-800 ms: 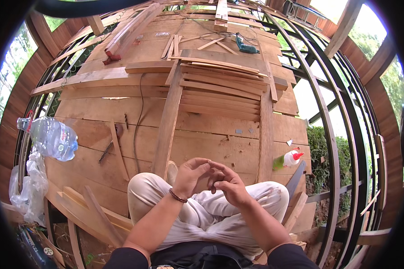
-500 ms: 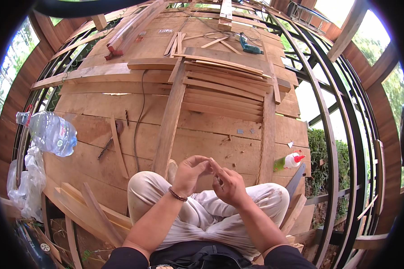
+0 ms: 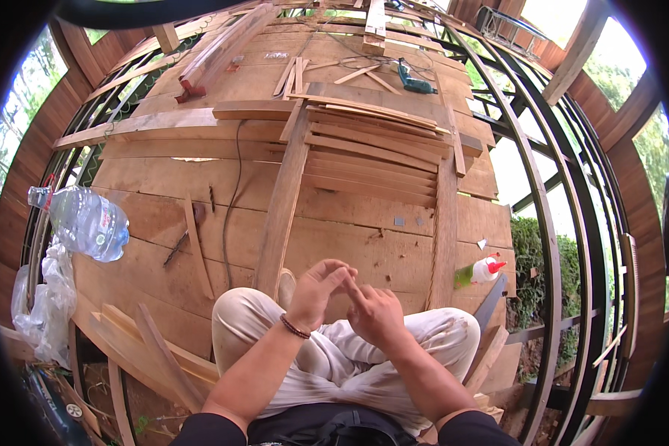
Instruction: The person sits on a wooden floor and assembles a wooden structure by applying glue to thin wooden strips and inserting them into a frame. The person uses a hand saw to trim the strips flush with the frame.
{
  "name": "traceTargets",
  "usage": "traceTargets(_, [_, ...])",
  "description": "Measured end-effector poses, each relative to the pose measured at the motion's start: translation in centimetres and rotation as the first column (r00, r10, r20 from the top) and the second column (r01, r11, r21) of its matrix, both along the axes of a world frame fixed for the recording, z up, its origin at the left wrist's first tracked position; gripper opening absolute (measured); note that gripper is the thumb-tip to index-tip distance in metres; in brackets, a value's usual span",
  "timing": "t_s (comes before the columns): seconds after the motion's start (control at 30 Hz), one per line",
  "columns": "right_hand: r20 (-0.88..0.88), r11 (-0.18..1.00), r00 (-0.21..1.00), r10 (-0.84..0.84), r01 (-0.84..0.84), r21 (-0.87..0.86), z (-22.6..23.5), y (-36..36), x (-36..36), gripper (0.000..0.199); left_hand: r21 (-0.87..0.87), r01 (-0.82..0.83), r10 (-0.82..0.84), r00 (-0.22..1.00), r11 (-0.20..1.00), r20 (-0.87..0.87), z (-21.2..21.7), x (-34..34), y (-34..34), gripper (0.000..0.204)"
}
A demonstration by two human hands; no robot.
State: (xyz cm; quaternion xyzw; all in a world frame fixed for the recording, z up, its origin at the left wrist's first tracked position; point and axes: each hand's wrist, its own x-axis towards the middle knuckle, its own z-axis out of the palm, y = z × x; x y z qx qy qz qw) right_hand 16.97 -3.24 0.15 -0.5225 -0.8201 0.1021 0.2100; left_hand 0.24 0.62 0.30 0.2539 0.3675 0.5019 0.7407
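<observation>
At the far left a clear plastic water bottle [image 3: 82,221] lies on its side on the plank floor [image 3: 349,249], with a crumpled plastic bag [image 3: 43,312] just below it at the platform edge. A dark hand tool [image 3: 177,247] and a thin wooden strip [image 3: 195,245] lie near the bottle, apart from the hands.

The person sits cross-legged at the centre in light trousers [image 3: 327,364]. The left hand [image 3: 316,290], a bead bracelet [image 3: 294,327] on its wrist, is raised over the lap, fingers curled toward the thumb. The right hand [image 3: 375,312] sits just beside it, forefinger extended to touch the left fingertips. Neither hand visibly holds anything; whether something very small is pinched between them cannot be told.

Judgement: the hands attend to each other, rubbing or picking at the fingers, not at any workpiece. Any further work would call for reaching out, since all material lies beyond arm's rest.

A long plank [image 3: 282,201] runs away ahead; a stack of slats [image 3: 372,160] lies beyond. To the right, a glue bottle [image 3: 485,270] with red cap stands near the knee.
</observation>
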Motion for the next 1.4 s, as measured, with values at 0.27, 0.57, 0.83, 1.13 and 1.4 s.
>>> traceTargets(0.27, [-0.069, 0.994, 0.993, 0.093, -0.096, -0.047, 0.1, 0.0, -0.3, 0.079, 0.001, -0.069, 0.068, 0.972, 0.998, -0.225, -1.6, -0.2, 0.0, 0.013])
traceTargets(0.57, [-0.424, 0.934, 0.862, -0.278, 0.140, -0.328, 1.4, 5.6, 5.2, 0.045, 0.107, -0.142, 0.170, 0.927, 0.984, -0.334, 0.6, 0.4, 0.1, 0.020])
traceTargets(0.83, [0.168, 0.932, 0.955, -0.243, 0.278, -0.231, -0.6, 26.2, 9.3, 0.040, 0.036, 0.351, -0.275, 0.789, 0.936, -0.549, -2.8, 4.0, -2.1, 0.030])
traceTargets(1.13, [0.251, 0.967, 0.939, -0.237, 0.203, 0.156, -4.6, 36.2, 2.9, 0.025, 0.102, 0.423, -0.278, 0.741, 0.901, -0.611, -3.7, 4.5, -2.2, 0.029])
traceTargets(1.4, [-0.040, 0.964, 0.994, -0.101, 0.108, 0.243, -1.3, 34.6, 4.5, 0.013, 0.143, 0.470, -0.262, 0.690, 0.871, -0.675, -3.8, 4.8, -2.1, 0.022])
